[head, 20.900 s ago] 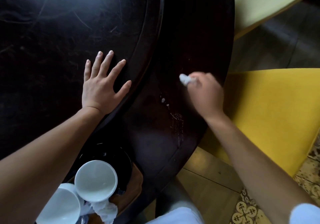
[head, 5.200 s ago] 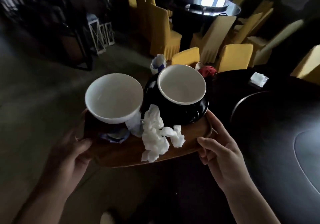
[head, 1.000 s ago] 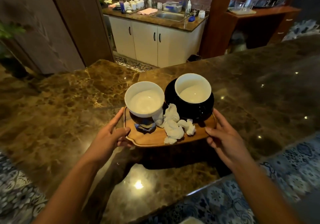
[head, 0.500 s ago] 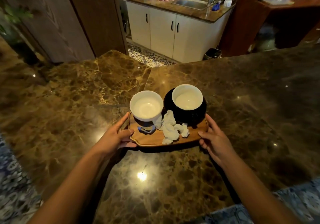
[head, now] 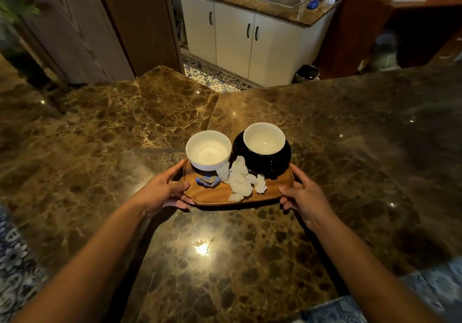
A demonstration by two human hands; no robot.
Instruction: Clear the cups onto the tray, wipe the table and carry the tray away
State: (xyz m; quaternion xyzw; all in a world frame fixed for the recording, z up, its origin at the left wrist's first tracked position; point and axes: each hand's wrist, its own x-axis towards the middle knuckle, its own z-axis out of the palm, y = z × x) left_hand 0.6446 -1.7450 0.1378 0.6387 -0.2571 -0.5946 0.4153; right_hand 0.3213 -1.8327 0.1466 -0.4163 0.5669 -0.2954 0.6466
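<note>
Near done: cups (head: 208,150) loaded on tray (head: 222,194), resting on counter (head: 350,147). Left hand (head: 162,192) gripping tray at 9 o'clock, right hand (head: 306,196) at 3. Only release left.

both arms stretched forward — left hand (head: 163,192) and right hand (head: 303,196) curled, thumbs on top.

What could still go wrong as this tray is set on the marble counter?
1. The left white cup appears to perch on a small blue-patterned piece; a bump could tip it.
2. The crumpled tissues lie loose on the wooden tray and could slide off.
3. The left hand and right hand grip only the tray's ends, fingers beneath; lowering onto the glossy counter may pinch them or jolt the cups.
</note>
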